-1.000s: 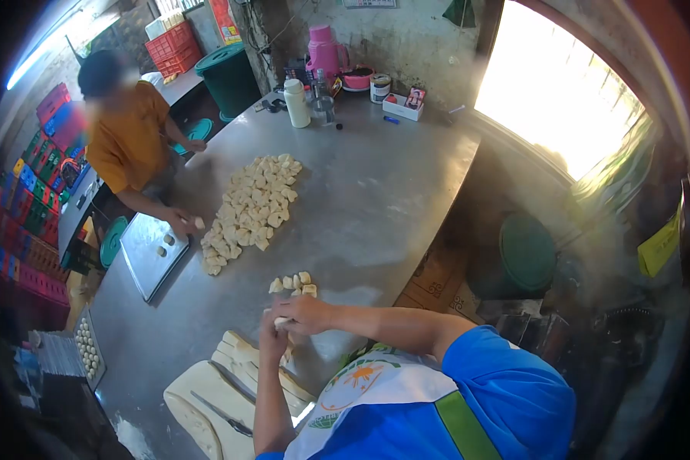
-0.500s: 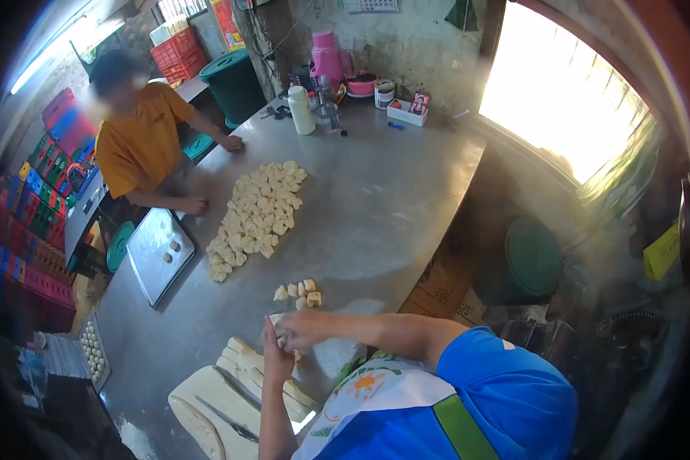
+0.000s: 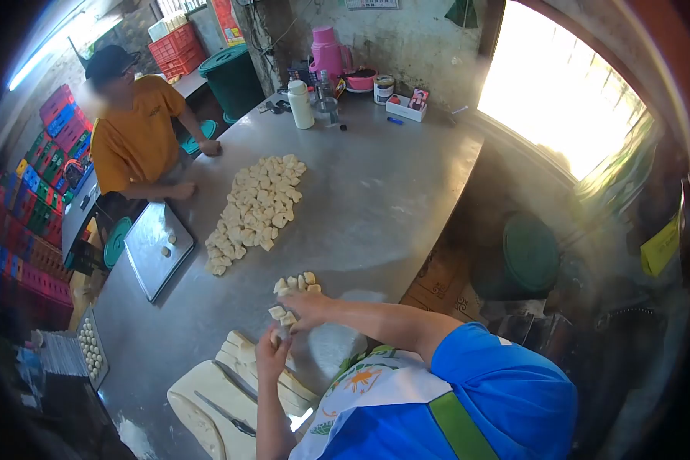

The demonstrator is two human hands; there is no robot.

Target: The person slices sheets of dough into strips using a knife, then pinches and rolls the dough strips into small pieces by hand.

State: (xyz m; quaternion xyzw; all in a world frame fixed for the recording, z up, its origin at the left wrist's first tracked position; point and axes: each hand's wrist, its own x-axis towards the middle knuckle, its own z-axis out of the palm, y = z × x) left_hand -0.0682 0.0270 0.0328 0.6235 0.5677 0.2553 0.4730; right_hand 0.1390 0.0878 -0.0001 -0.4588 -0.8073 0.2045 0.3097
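Two bare hands, one worktop (image 3: 360,207), cut dough in between. Left hand (image 3: 272,354): raised beside the dough strips, thumb and fingertips about a small pale piece (image 3: 276,337); whether this grip is pressed together on it, cannot tell. Right hand (image 3: 308,308): palm down, fingers reaching across the dough; its grip likewise cannot be read, the underside being hidden. Principal relation: near dough pieces (image 3: 277,313), two visible, lie in the gap between the hands, up-picture from the left fingertips and against the right hand, which is the nearer. Far dough pieces (image 3: 309,277), about five visible, sit clustered just beyond the right hand. Dough strips (image 3: 241,353), at least two, long axis slanting from upper left to lower right, alongside the left forearm. Dough slab (image 3: 188,399), one, left of the strips; on it one knife-like tool (image 3: 215,406), same slant, handle toward the left forearm. Dough heap (image 3: 257,211), one, pieces too many to count, well apart across the worktop. Flat tray (image 3: 142,249), one, bearing two small dough rounds (image 3: 165,251). Smaller tray (image 3: 98,376), one, with rows of balls (image 3: 92,349), uncounted. Co-worker (image 3: 138,138), one, orange shirt, both hands at the worktop's far edge.
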